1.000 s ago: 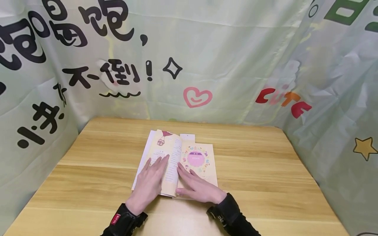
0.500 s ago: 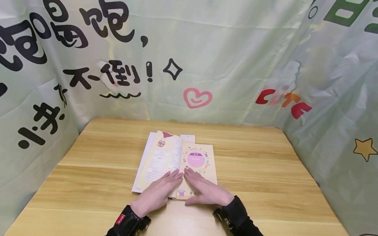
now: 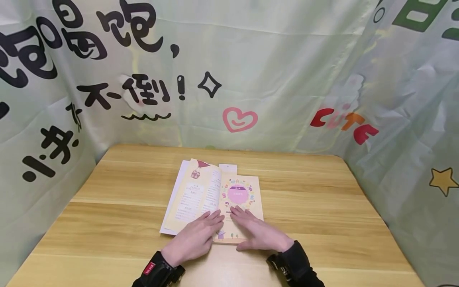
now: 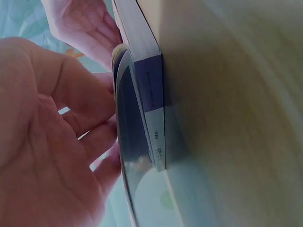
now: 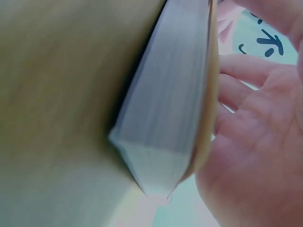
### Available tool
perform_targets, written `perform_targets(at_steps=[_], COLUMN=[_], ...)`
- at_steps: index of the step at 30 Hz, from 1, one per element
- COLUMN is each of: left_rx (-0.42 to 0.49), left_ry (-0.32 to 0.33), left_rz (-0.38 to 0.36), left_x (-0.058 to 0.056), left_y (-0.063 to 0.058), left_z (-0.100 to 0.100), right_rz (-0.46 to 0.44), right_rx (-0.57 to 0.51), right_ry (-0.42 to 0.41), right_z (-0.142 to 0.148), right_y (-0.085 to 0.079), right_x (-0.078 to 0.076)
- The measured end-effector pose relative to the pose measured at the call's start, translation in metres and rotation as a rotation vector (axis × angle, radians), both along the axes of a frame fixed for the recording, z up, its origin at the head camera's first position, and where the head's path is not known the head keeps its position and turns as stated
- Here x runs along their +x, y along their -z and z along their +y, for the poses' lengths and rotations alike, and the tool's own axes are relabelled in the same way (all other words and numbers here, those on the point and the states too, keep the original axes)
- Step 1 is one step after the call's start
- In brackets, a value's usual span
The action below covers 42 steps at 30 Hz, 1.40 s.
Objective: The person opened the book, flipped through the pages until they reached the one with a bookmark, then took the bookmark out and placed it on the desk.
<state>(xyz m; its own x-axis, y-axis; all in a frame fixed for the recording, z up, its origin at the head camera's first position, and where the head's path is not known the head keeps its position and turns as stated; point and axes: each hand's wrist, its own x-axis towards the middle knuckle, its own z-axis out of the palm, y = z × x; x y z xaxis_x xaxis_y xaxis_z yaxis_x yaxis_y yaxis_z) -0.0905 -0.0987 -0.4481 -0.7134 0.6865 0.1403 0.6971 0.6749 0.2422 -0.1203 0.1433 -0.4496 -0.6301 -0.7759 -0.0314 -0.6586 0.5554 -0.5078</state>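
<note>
A thick paperback book lies spread on the table, a printed text page on its left side and a cream page with a pink circle on its right. My left hand rests with extended fingers on the lower part of the book near the fold. Beside it, my right hand lays its fingers on the lower right page, thumb by the bottom edge. In the left wrist view the dark spine shows, with the cover bowed away from it. The thick page block fills the middle of the right wrist view.
A small pale card or tab sticks out above the book's top edge. The wooden table extends around the book. Printed fabric hangs behind and at both sides.
My left hand has slid from the middle of the left page down and right to the fold. My right hand has shifted right and slightly down over the right page. The book stays in place.
</note>
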Motion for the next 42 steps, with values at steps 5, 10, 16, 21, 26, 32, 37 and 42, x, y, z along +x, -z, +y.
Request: perform_targets(at_steps=[5,10,16,21,26,32,37,42], left_rx=[-0.002,0.011,0.01,0.007,0.022,0.036,0.046,0.057], left_ry=[-0.035,-0.049,-0.066,-0.103,-0.14,-0.161,-0.162,-0.161], left_rz=[0.004,-0.001,-0.026,-0.028,-0.034,-0.029,-0.03,-0.035], left_x=[0.002,0.003,0.004,0.006,0.007,0.007,0.008,0.009], left_y=[0.0,0.0,-0.001,0.001,0.003,0.003,0.002,0.002], left_z=[0.001,0.001,0.002,0.005,0.008,0.011,0.011,0.011], right_rz=[-0.006,-0.029,-0.007,0.024,0.026,0.029,0.007,-0.018], right_rx=[-0.002,-0.009,-0.014,-0.009,-0.009,-0.018,-0.029,-0.039], right_ry=[0.016,0.028,0.005,-0.012,-0.012,-0.015,-0.008,-0.006], right_z=[0.004,0.009,0.014,0.018,0.02,0.022,0.024,0.026], right_y=[-0.001,-0.003,-0.004,-0.002,-0.002,-0.003,-0.004,-0.006], right_x=[0.001,0.002,0.002,0.003,0.004,0.004,0.004,0.004])
